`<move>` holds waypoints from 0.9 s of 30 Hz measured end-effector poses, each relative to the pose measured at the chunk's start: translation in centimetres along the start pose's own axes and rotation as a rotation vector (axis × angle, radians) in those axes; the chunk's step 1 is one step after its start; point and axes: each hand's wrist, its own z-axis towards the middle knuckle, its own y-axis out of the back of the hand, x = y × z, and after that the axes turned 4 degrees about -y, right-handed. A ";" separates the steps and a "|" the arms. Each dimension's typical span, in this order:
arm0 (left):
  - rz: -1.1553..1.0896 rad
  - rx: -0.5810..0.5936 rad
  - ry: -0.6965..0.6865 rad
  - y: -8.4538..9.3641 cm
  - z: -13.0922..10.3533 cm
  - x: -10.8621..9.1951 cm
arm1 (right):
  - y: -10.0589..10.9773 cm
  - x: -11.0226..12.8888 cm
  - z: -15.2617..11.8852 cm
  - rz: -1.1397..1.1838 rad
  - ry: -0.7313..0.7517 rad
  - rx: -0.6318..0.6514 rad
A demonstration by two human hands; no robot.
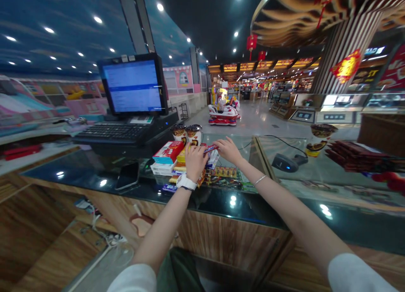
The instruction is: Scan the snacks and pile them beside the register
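Observation:
A small, narrow blue-and-red packet [209, 148] is pinched between my two hands, above a group of snack packs. My left hand [195, 160], with a white watch on its wrist, has its fingers closed at the packet's left end. At the other end, my right hand [228, 151] grips it with the fingertips. Beneath and around my left hand lie yellow and orange packs [182, 156]. Just left of them, a red-and-white box [171, 151] sits on a white box [162, 169]. A purple packet [170, 187] lies near the counter's front edge.
Two lidded cups [193, 136] stand behind the packs. To the left are a monitor [134, 85], a keyboard [106, 132] and a phone [127, 175]. A corded barcode scanner [286, 162], another cup [318, 140] and stacked brown packets [354, 156] are on the right.

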 end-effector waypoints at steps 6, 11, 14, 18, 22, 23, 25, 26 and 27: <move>0.036 0.031 0.033 -0.4 -0.3 0.3 | -2.0 1.2 1.7 0.010 -0.008 0.054; 0.024 0.072 0.079 -0.3 -0.9 0.3 | -3.5 2.0 2.5 0.011 -0.039 0.070; -0.012 0.094 0.060 -0.5 -1.3 0.5 | -4.2 1.9 2.7 0.043 -0.052 0.069; -0.003 0.113 0.038 -0.7 -1.6 0.8 | -5.1 1.5 2.6 0.077 -0.064 0.057; 0.014 0.148 0.024 -1.0 -1.8 0.9 | -5.8 1.3 2.1 0.116 -0.094 0.028; 0.015 0.163 0.026 -1.0 -1.8 0.9 | -5.9 1.3 2.0 0.131 -0.101 0.031; 0.015 0.189 0.031 -1.1 -1.8 0.9 | -6.1 1.4 1.7 0.160 -0.111 0.055; 0.015 0.195 0.031 -1.1 -1.8 0.8 | -6.2 1.3 1.7 0.173 -0.115 0.071; 0.015 0.196 0.030 -1.2 -1.8 0.8 | -6.3 1.3 1.6 0.185 -0.116 0.086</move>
